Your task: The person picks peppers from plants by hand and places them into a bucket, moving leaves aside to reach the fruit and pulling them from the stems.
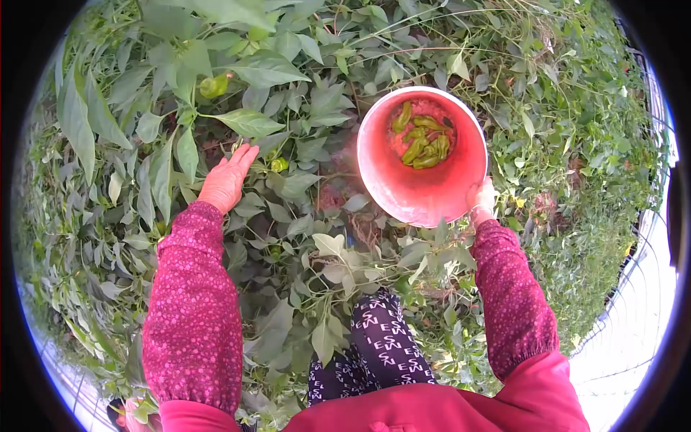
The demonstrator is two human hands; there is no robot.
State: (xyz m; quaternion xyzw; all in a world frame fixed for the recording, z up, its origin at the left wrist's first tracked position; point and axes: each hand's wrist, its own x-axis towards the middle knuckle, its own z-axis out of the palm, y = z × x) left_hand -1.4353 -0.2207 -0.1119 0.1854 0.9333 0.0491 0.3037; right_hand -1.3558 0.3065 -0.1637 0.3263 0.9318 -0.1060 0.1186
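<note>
My right hand (481, 201) grips the rim of a bucket (425, 198), red inside with a pale rim. Several green peppers (433, 150) lie at its bottom. Among the pepper plants on the left, my left hand (227, 181) reaches with its fingers stretched out and nothing visible in it. The fingertips are partly among the leaves. A light green pepper (214, 86) hangs above that hand. Just to its right, another small green pepper (279, 165) shows between the leaves.
Dense leafy plants (317, 108) surround me on all sides. Leafy stems (331, 270) rise in front of my patterned trousers (389, 335). At the far right runs a pale strip with thin wires (612, 345). Part of something pinkish shows at the lower left edge.
</note>
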